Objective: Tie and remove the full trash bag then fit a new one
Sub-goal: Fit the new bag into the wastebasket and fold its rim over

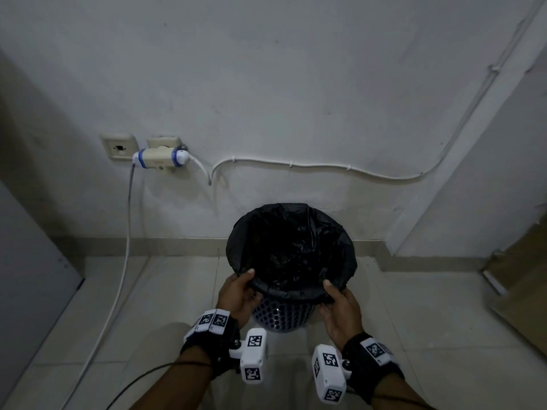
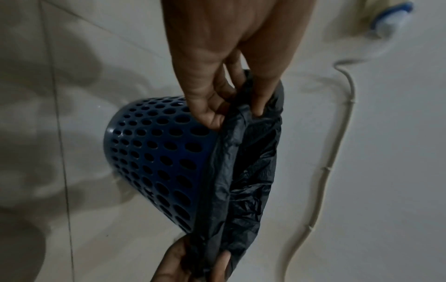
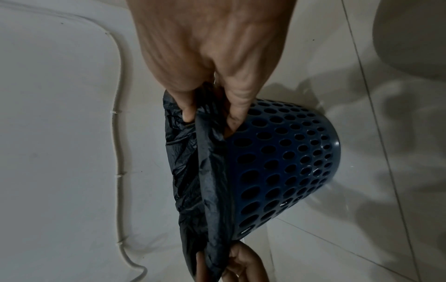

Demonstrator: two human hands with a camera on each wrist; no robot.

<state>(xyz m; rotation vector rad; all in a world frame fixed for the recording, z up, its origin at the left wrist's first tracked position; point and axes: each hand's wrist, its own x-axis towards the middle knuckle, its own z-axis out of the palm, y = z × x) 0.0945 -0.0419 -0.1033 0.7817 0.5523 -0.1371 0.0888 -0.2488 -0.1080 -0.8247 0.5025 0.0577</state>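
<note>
A blue perforated bin (image 1: 279, 316) (image 2: 154, 162) (image 3: 287, 162) stands on the tiled floor by the wall, lined with a black trash bag (image 1: 291, 247) (image 2: 243, 171) (image 3: 193, 171) folded over its rim. My left hand (image 1: 241, 292) (image 2: 226, 106) pinches the bag's edge at the near left of the rim, thumb inside, fingers outside. At the near right of the rim my right hand (image 1: 337, 303) (image 3: 210, 106) pinches the bag the same way. What lies inside the bag is too dark to make out.
A wall socket with a white and blue plug (image 1: 161, 156) sits to the left, its cable (image 1: 124, 261) hanging to the floor. Another white cable (image 1: 325, 167) runs along the wall. A grey panel (image 1: 26, 261) stands at left, a brown door (image 1: 521, 276) at right.
</note>
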